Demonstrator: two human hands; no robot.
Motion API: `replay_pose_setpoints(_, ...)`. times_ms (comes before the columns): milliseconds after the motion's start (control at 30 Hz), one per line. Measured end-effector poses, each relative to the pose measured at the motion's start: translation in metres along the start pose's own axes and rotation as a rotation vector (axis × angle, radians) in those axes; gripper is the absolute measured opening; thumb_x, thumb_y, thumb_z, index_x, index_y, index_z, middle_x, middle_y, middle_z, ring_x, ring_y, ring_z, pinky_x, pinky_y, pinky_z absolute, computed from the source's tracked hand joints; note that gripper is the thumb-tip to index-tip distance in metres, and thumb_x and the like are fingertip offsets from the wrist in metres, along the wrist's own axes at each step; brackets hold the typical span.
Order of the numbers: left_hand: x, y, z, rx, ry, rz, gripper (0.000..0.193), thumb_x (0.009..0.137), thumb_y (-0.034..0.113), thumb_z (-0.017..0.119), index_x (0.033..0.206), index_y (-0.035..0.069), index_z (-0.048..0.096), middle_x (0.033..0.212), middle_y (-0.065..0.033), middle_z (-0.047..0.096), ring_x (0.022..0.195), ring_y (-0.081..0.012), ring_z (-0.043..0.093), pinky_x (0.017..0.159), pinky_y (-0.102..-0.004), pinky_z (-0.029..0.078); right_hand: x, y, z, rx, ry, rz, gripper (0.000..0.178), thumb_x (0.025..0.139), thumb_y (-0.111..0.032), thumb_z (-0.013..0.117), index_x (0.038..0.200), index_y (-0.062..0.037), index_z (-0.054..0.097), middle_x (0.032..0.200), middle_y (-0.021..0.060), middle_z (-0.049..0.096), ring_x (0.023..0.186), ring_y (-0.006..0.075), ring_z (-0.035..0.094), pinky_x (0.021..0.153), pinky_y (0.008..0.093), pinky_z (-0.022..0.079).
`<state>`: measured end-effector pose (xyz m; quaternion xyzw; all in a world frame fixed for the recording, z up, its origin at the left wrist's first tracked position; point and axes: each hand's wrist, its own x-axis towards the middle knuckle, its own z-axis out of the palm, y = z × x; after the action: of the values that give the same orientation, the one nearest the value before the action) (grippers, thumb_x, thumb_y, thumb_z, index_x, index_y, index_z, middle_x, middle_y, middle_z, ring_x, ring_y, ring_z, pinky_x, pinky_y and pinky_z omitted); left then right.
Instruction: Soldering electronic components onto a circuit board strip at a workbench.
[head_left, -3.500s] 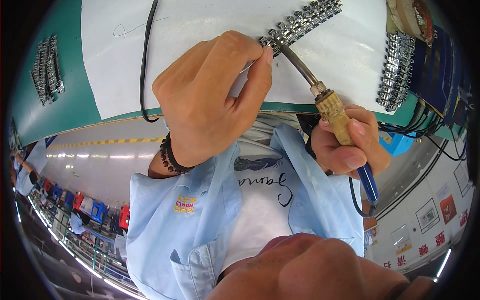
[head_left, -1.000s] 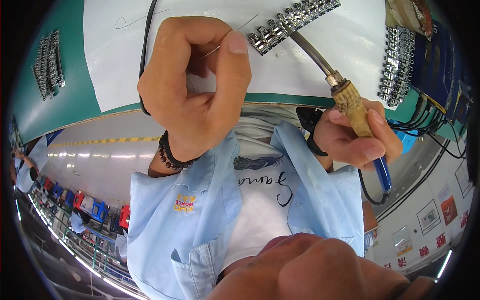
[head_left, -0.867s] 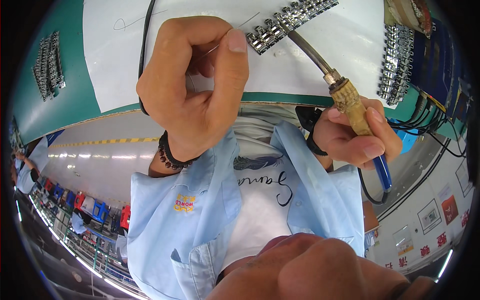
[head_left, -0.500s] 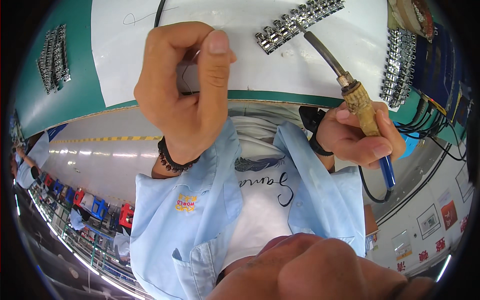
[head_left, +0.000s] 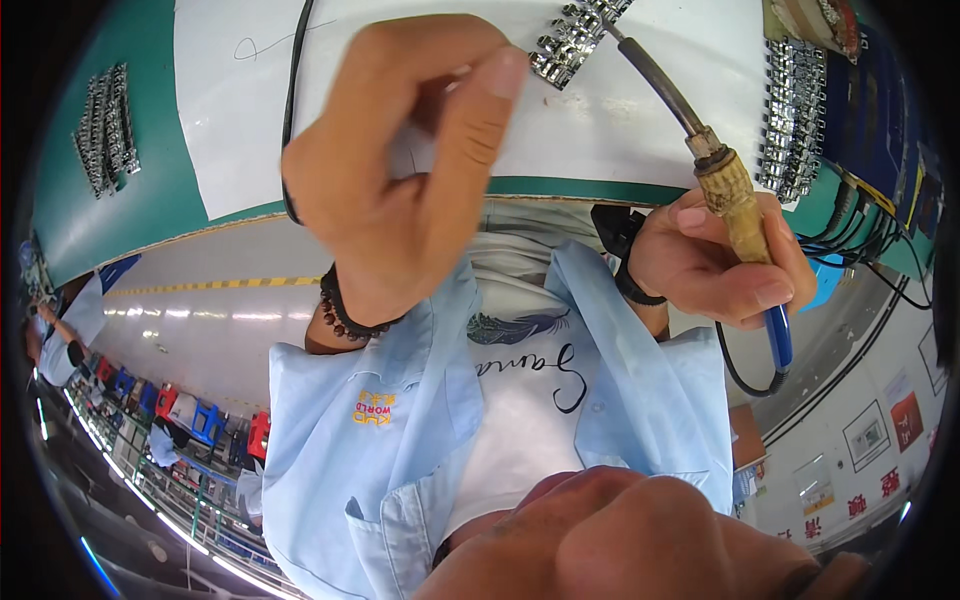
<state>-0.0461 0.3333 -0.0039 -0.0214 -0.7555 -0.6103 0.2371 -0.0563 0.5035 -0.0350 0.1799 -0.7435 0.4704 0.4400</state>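
My left hand (head_left: 385, 190) is over the white sheet (head_left: 240, 130), thumb and forefinger pinched together beside the near end of a strip of shiny metal parts (head_left: 568, 52). A bit of thin solder wire (head_left: 412, 160) shows inside the curl of its fingers; the pinched end is hidden. My right hand (head_left: 700, 265) is wrapped round the handle of a soldering iron (head_left: 737, 200). The iron points up and left, its tip at the strip; whether it touches cannot be told. The strip's far end runs out of the picture.
More metal strips lie at the far left (head_left: 106, 130) and the right (head_left: 793, 120) of the green bench (head_left: 160, 215). A black cable (head_left: 292, 110) crosses the sheet near a loose wire (head_left: 260, 48). Cables (head_left: 865, 235) hang beyond the right end. Other people (head_left: 65, 335) are in the background.
My left hand has moved right and farther over the bench, toward the strip. The strip sits higher in the picture, with the iron's tip still at it. My right hand keeps its grip.
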Motion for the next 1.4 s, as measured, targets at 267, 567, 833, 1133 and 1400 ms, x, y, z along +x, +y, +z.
replay_pose_setpoints(267,-0.002,0.0,-0.012,0.348,-0.127,-0.096,0.009,0.089,0.005,0.065,0.091,-0.001,0.059,0.069,0.0008,0.059,0.052,0.0006,0.036,0.047,-0.0155,0.025,-0.005,0.004,-0.022,0.063,-0.137,0.041,0.039,0.103,-0.028,0.037,0.129,0.0013,0.043,0.079,0.0098,0.051,0.041,0.0075,0.04,0.043,0.0164,0.036)
replay_pose_setpoints(567,-0.006,-0.006,-0.013,0.284,-0.107,-0.099,0.014,0.086,0.003,0.067,0.083,0.001,0.054,0.06,0.0054,0.049,0.049,0.0025,0.031,0.045,-0.0152,0.02,-0.004,0.007,-0.023,0.083,-0.15,0.061,0.038,0.103,-0.028,0.037,0.125,0.0016,0.044,0.076,0.0102,0.052,0.041,0.0085,0.042,0.043,0.0172,0.037)
replay_pose_setpoints(833,-0.007,-0.006,-0.018,0.339,-0.177,-0.073,0.015,0.084,0.0,0.069,0.084,0.001,0.054,0.059,0.0051,0.049,0.048,0.0025,0.031,0.044,-0.0153,0.02,0.005,0.017,-0.053,0.122,-0.156,0.082,0.037,0.102,-0.029,0.037,0.12,0.0019,0.045,0.073,0.0105,0.053,0.04,0.0095,0.044,0.043,0.0179,0.037)
replay_pose_setpoints(1133,-0.004,-0.008,-0.014,0.33,-0.206,-0.055,0.013,0.084,-0.001,0.068,0.085,0.001,0.055,0.059,0.0041,0.05,0.047,0.0027,0.033,0.043,-0.0149,0.021,0.011,0.019,-0.061,0.124,-0.174,0.078,0.036,0.102,-0.03,0.037,0.116,0.0022,0.046,0.069,0.0109,0.054,0.04,0.0106,0.046,0.042,0.0188,0.038)
replay_pose_setpoints(1400,-0.003,-0.007,-0.014,0.347,-0.209,-0.062,0.013,0.084,-0.001,0.068,0.085,0.001,0.056,0.058,0.0042,0.051,0.047,0.0029,0.034,0.043,-0.0145,0.022,0.015,0.016,-0.065,0.143,-0.185,0.081,0.036,0.102,-0.03,0.037,0.112,0.0025,0.047,0.065,0.0112,0.054,0.04,0.0116,0.048,0.042,0.0195,0.039)
